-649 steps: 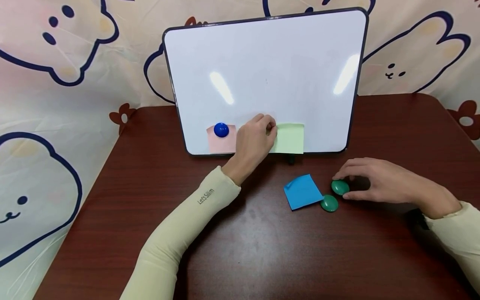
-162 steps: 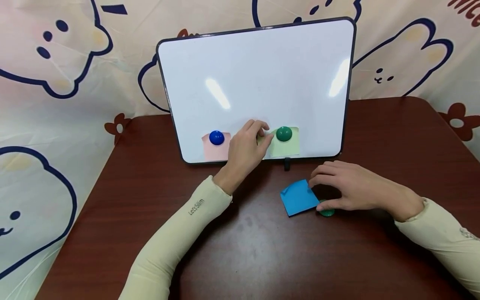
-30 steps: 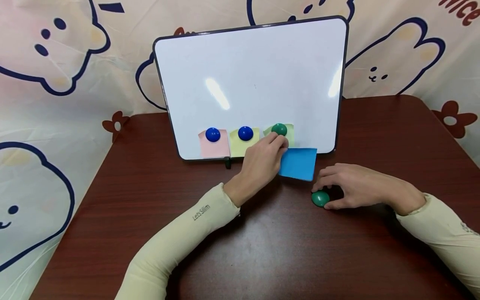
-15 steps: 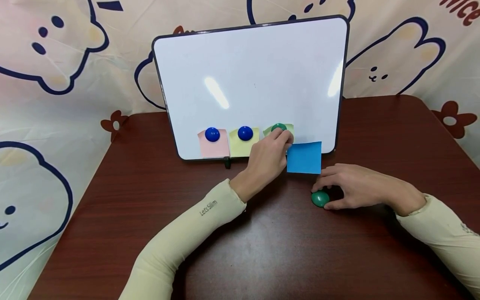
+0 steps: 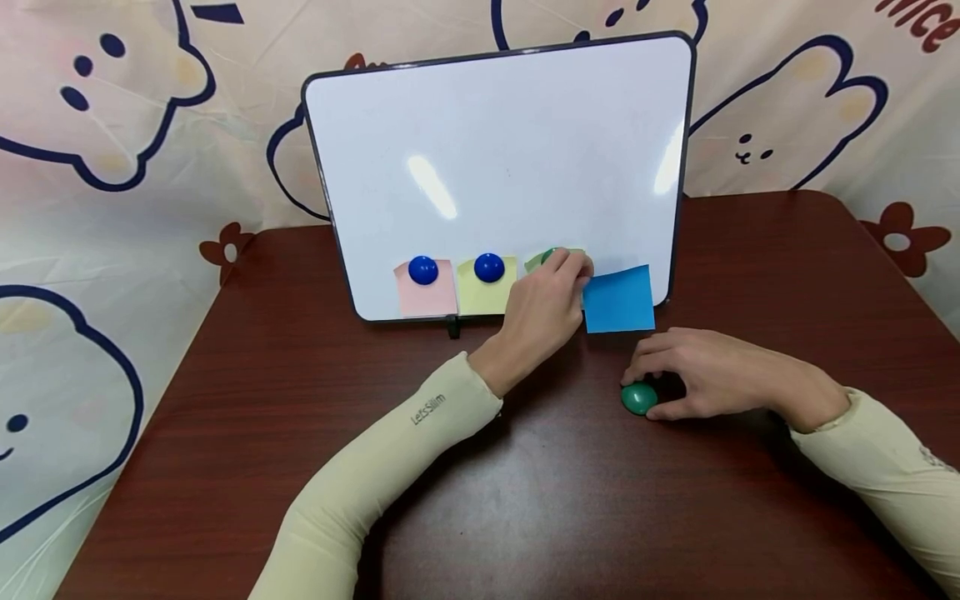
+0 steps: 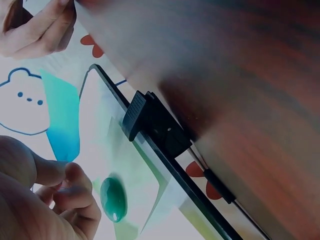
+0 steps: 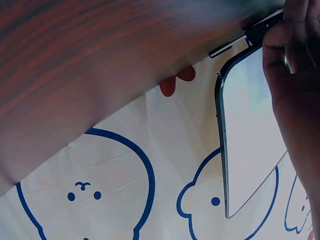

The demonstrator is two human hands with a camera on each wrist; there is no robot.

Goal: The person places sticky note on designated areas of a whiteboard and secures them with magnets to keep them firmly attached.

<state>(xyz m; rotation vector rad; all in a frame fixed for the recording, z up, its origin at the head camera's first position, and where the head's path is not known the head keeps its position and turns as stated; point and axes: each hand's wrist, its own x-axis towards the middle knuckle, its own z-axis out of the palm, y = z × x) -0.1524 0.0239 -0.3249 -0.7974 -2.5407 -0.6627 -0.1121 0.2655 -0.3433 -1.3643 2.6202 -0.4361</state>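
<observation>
My left hand (image 5: 579,282) pinches the left edge of a blue sticky note (image 5: 619,298) and holds it flat against the lower right of the whiteboard (image 5: 510,150). The same hand hides most of a green note and its green magnet (image 5: 550,255). In the left wrist view the blue sticky note (image 6: 62,117) and the green magnet (image 6: 113,199) show beside my fingers (image 6: 70,192). My right hand (image 5: 651,387) rests on the table (image 5: 525,467), thumb and fingers curled round a loose green magnet (image 5: 638,398).
A pink note with a blue magnet (image 5: 423,271) and a yellow note with a blue magnet (image 5: 489,267) sit along the board's lower edge. The board stands on black clip feet (image 5: 452,327). A cartoon-print cloth (image 5: 112,167) hangs behind the table.
My left hand has carried the blue note up and to the right, from below the board's edge onto its lower right corner. The right hand stays on the green magnet.
</observation>
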